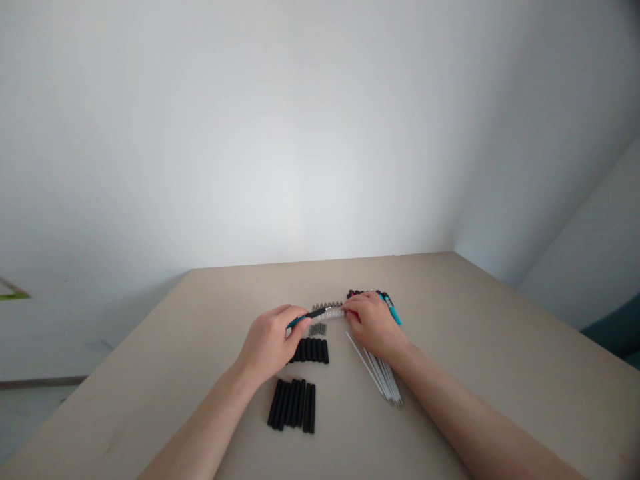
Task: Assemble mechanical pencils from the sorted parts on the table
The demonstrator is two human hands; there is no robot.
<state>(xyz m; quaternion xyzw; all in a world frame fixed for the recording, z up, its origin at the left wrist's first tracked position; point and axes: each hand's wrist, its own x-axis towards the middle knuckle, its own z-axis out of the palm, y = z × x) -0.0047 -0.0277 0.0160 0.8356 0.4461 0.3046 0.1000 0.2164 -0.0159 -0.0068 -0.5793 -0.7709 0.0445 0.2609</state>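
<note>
My left hand (pixel 273 341) is closed on a thin black and teal pen part (pixel 306 318), held low over the beige table (pixel 475 347). My right hand (pixel 373 321) is closed, its fingertips pinching at the right end of a row of small clear and grey pen tips (pixel 327 308). Both hands meet near the middle of the table, over the laid-out pen parts. Finished pens with teal clips (pixel 391 307) lie just behind my right hand, partly hidden by it.
Two groups of black tubes lie in front of my left hand: a short row (pixel 313 350) and a longer row (pixel 293 405). Tiny metal springs (pixel 317 329) sit between the hands. White refills (pixel 383 373) fan out under my right wrist. A white wall stands behind the table.
</note>
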